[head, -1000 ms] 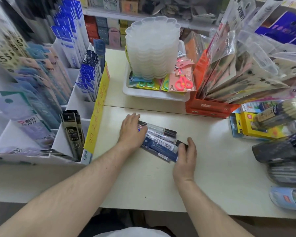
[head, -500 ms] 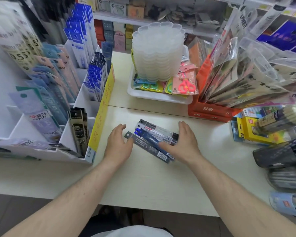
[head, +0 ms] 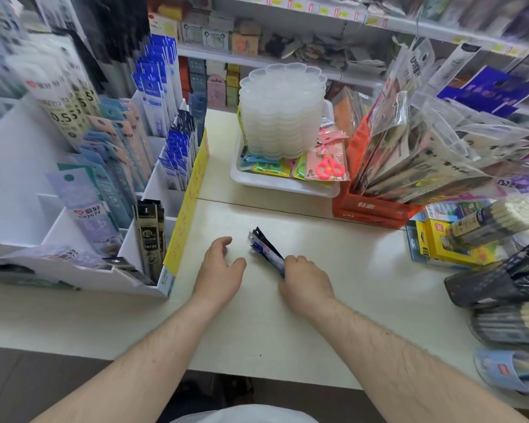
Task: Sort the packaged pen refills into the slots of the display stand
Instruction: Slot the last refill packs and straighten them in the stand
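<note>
at a stationery shop counter, a person's right hand [head: 306,280] grips a bundle of packaged pen refills [head: 265,249], fingers curled round the near end while the far end slants up and away to the left, raised off the cream table [head: 333,288]. the left hand [head: 219,271] rests just beside the bundle, apart from it, its fingers loosely bent and spread and holding nothing. to the left stands the white display stand [head: 58,233], its slanted slots already filled with upright refill packs: black ones [head: 148,236] in the near slot, dark blue ones [head: 177,160] further back, pale lilac and teal ones [head: 95,209] toward the left. a yellow handwritten strip [head: 187,209] runs along the stand's right edge. beyond the hands, a white tray [head: 275,183] carries a stack of clear scalloped containers [head: 283,108] with pink scissors in a pack [head: 329,167] leaning in front. an orange box [head: 370,209] to the right holds fanned clear-wrapped packages, and a yellow carton [head: 440,242] lies near the table's right edge, beside bundles of pencils [head: 495,224]. shelves of small boxed goods line the wall behind, blurred.
</note>
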### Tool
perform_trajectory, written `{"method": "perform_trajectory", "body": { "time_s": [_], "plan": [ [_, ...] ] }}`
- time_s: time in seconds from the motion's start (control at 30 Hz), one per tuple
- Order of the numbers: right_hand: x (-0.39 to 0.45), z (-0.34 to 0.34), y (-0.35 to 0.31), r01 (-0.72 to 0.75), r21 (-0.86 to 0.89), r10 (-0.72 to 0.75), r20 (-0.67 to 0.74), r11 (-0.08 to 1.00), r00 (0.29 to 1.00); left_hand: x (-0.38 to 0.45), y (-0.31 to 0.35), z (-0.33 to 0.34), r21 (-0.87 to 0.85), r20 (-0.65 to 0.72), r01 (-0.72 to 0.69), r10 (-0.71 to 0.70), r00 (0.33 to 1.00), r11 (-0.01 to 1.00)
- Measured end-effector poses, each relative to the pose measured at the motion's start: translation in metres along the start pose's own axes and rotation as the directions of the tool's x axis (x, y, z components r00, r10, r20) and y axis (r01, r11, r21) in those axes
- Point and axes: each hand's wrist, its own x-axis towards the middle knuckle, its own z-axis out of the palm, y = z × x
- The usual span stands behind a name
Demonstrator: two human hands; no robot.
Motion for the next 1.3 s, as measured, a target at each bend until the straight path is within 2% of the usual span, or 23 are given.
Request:
{"method": "perform_trajectory", "body": {
  "time_s": [0.1,0.13,0.17,0.23,0.3,0.4,0.47,0.53,0.57,0.6,0.63,0.67,0.7,0.73,0.77,0.8,0.87,0.97,1.03,1.17,1.3],
  "plan": [
    [-0.002,-0.012,0.007,-0.084,0.066,0.077,0.102,0.994,0.992,-0.008,0.005,-0.007,-0.033,0.022,0.023,-0.022,1.000,0.999],
    [-0.003,-0.018,0.010,-0.143,0.169,0.117,0.153,0.975,0.981,-0.011,0.007,-0.008,-0.040,0.032,0.024,-0.022,0.999,0.999],
    [-0.004,-0.025,0.011,-0.213,0.330,0.149,0.209,0.920,0.966,-0.014,0.011,-0.009,-0.061,0.053,0.033,-0.030,0.998,0.998],
    [-0.008,-0.043,0.005,-0.309,0.662,0.144,0.293,0.683,0.945,-0.021,0.021,-0.012,-0.154,0.128,0.061,-0.042,0.991,0.986],
    [-0.019,-0.063,-0.009,-0.302,0.840,0.039,0.319,0.452,0.947,-0.027,0.033,-0.017,-0.186,0.214,0.068,-0.027,0.976,0.980],
    [-0.039,-0.090,-0.032,-0.249,0.949,-0.219,0.290,0.195,0.932,-0.040,0.059,-0.030,-0.298,0.352,0.024,0.086,0.932,0.954],
    [-0.049,-0.106,-0.047,-0.239,0.963,-0.348,0.269,0.127,0.898,-0.047,0.076,-0.038,-0.389,0.384,0.032,0.130,0.914,0.921],
    [-0.052,-0.119,-0.059,-0.252,0.964,-0.408,0.263,0.081,0.875,-0.051,0.087,-0.045,-0.452,0.347,0.045,0.129,0.929,0.891],
    [-0.052,-0.124,-0.063,-0.246,0.965,-0.415,0.260,0.088,0.872,-0.052,0.092,-0.049,-0.477,0.323,0.047,0.125,0.938,0.878],
    [-0.051,-0.129,-0.066,-0.215,0.966,-0.410,0.254,0.140,0.876,-0.053,0.095,-0.052,-0.491,0.302,0.034,0.133,0.944,0.870],
    [-0.048,-0.133,-0.067,-0.137,0.950,-0.397,0.245,0.280,0.885,-0.054,0.098,-0.055,-0.512,0.279,0.019,0.145,0.949,0.859],
    [-0.046,-0.140,-0.065,-0.034,0.879,-0.385,0.243,0.475,0.890,-0.054,0.101,-0.059,-0.540,0.246,0.007,0.150,0.957,0.842],
    [-0.042,-0.148,-0.061,0.071,0.753,-0.372,0.238,0.654,0.897,-0.054,0.103,-0.064,-0.580,0.213,0.009,0.141,0.967,0.815],
    [-0.040,-0.157,-0.056,0.140,0.635,-0.348,0.215,0.760,0.913,-0.053,0.105,-0.069,-0.619,0.174,0.004,0.132,0.976,0.786],
    [-0.038,-0.167,-0.051,0.168,0.587,-0.318,0.161,0.792,0.934,-0.052,0.108,-0.073,-0.651,0.138,-0.001,0.120,0.983,0.759],
    [-0.036,-0.176,-0.046,0.174,0.605,-0.277,0.080,0.777,0.958,-0.051,0.110,-0.078,-0.677,0.121,-0.001,0.112,0.986,0.736],
    [-0.035,-0.188,-0.044,0.231,0.721,-0.196,-0.133,0.654,0.972,-0.053,0.117,-0.087,-0.713,0.113,0.009,0.103,0.988,0.701],
    [-0.037,-0.191,-0.063,0.371,0.787,-0.219,-0.301,0.492,0.928,-0.059,0.128,-0.097,-0.723,0.119,0.004,0.118,0.986,0.691],
    [-0.039,-0.188,-0.077,0.421,0.790,-0.267,-0.331,0.445,0.905,-0.063,0.137,-0.102,-0.728,0.094,-0.021,0.130,0.987,0.686],
    [-0.035,-0.190,-0.093,0.423,0.786,-0.306,-0.309,0.450,0.900,-0.068,0.147,-0.115,-0.745,0.072,-0.042,0.143,0.987,0.666],
    [-0.030,-0.197,-0.103,0.337,0.916,-0.290,-0.269,0.219,0.918,-0.073,0.149,-0.134,-0.767,0.177,-0.012,0.230,0.957,0.641]
  ]
}}
